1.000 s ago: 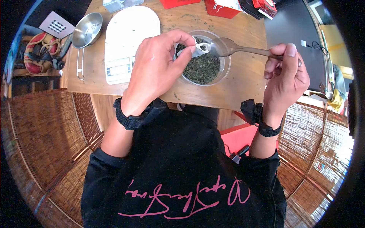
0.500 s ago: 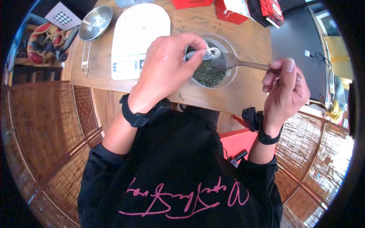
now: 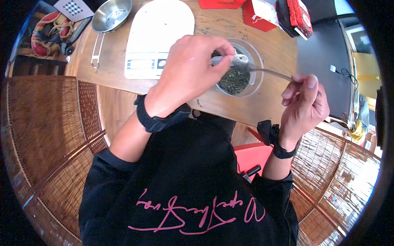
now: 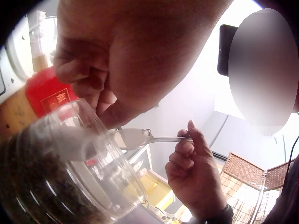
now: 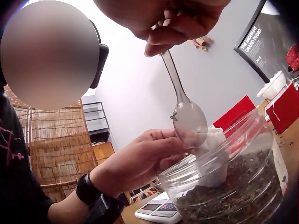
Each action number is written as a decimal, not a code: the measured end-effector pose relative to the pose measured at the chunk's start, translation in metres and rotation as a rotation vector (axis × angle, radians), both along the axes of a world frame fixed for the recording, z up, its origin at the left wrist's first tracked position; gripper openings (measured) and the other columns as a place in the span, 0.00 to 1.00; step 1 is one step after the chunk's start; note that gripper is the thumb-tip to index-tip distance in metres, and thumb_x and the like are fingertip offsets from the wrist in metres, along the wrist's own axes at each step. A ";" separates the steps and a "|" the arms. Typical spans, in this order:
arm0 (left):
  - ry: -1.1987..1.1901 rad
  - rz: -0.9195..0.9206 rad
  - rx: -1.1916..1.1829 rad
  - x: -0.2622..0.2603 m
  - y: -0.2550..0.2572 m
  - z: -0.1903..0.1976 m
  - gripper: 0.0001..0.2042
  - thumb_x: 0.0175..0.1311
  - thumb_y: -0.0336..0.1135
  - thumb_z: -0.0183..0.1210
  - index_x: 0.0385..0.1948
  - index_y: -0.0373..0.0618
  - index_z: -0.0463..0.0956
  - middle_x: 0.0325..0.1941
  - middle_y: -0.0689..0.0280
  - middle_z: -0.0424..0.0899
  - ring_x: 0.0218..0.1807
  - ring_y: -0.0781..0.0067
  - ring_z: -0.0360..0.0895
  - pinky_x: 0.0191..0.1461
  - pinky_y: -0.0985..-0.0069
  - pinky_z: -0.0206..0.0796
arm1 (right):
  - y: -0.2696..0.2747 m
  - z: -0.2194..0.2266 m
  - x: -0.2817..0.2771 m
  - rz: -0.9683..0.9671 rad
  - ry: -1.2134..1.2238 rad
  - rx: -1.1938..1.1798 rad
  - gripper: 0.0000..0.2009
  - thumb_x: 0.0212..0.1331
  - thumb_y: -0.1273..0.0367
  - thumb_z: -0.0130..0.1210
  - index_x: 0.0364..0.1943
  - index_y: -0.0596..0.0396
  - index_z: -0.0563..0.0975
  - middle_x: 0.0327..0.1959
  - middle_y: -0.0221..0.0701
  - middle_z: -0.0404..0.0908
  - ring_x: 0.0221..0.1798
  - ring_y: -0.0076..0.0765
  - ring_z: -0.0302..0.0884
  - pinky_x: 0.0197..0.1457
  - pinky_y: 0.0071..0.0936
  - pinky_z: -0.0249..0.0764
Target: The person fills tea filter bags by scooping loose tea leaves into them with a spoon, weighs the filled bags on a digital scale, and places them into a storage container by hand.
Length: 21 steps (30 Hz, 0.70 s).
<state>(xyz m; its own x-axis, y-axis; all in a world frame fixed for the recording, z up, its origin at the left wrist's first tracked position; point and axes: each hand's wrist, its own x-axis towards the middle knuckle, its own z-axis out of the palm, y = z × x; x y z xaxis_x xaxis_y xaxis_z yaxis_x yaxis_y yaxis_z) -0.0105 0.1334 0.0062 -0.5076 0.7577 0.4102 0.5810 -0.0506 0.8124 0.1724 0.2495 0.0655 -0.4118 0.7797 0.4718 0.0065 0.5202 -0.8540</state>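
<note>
The left hand (image 3: 197, 61) pinches a small white bag (image 3: 240, 58) by its rim, over a clear jar (image 3: 257, 84) of dark dried leaves (image 3: 233, 81). Between thumb and fingers, the right hand (image 3: 305, 102) holds the handle of a translucent spoon (image 3: 273, 74). In the right wrist view, the spoon (image 5: 190, 123) slants down with its bowl at the mouth of the bag (image 5: 215, 165); a leaf bit clings to its edge. The bag hangs inside the jar (image 5: 184, 170). From the left wrist, the spoon (image 4: 133, 138) looks nearly bare.
A white scale (image 3: 158, 28) lies left of the jar, partly behind the left hand. Further left is a metal pan (image 3: 111, 16) with some leaf bits. Red boxes (image 3: 258, 16) stand at the back right, beside a dark surface (image 3: 324, 53). Leaf crumbs dot the wooden table (image 3: 221, 20).
The spoon's bowl has tipped from lying broad side up to edge-on at the bag. The right hand has shifted slightly left and down. The head view has moved, shifting the table items rightward.
</note>
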 end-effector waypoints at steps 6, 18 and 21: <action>-0.022 -0.003 -0.064 0.001 -0.004 0.008 0.05 0.62 0.30 0.67 0.37 0.42 0.86 0.16 0.69 0.73 0.18 0.82 0.59 0.23 0.75 0.51 | 0.009 0.010 0.003 -0.069 0.050 0.058 0.19 0.76 0.61 0.56 0.33 0.65 0.83 0.17 0.34 0.79 0.15 0.21 0.72 0.18 0.15 0.62; 0.010 -0.015 -0.064 0.000 -0.005 0.006 0.05 0.62 0.31 0.68 0.37 0.43 0.87 0.19 0.67 0.76 0.19 0.79 0.60 0.24 0.74 0.52 | 0.014 0.007 -0.005 -0.123 0.070 0.069 0.20 0.77 0.60 0.55 0.32 0.63 0.83 0.16 0.32 0.78 0.16 0.19 0.71 0.18 0.15 0.61; 0.021 -0.032 -0.059 0.000 -0.005 0.007 0.05 0.62 0.30 0.68 0.37 0.42 0.87 0.21 0.66 0.77 0.20 0.78 0.60 0.24 0.74 0.53 | 0.024 0.000 -0.008 -0.089 0.034 0.040 0.20 0.77 0.59 0.54 0.32 0.62 0.82 0.17 0.29 0.77 0.17 0.17 0.69 0.20 0.15 0.61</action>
